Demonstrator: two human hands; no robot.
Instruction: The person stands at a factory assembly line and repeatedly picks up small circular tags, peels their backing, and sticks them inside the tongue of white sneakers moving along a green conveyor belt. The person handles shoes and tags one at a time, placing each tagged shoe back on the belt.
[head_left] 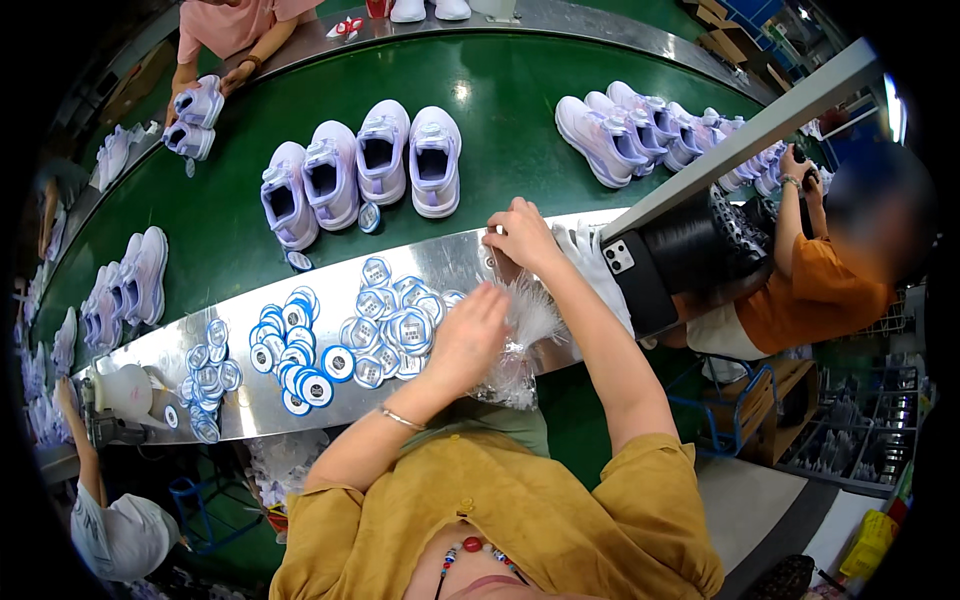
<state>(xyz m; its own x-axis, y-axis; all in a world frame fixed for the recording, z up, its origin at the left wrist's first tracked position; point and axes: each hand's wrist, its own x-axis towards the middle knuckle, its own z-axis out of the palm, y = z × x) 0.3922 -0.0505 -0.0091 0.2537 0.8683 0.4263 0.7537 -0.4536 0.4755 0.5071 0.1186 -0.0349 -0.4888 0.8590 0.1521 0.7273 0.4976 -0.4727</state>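
My left hand [470,338] is curled above the metal ledge, between a pile of round blue-and-white tags [408,325] and a bundle of clear plastic tag strings [530,315]. Its fingertips are turned away, so whatever they pinch is hidden. Farther off, my right hand [525,237] bends its fingers down at the ledge's far edge; its fingertips are closed on something too small to name. Beyond both hands, several pale lavender sneakers [380,155] stand in a row on the green belt. Small round tags [369,217] lie by the shoes.
More tags [295,345] cover the metal ledge [240,400] to the left. A black phone [635,280] and white cloth [590,265] lie right, beneath a slanting grey post [750,130]. More sneakers [640,130] line the belt. Co-workers are across, left and right, one in orange [810,290].
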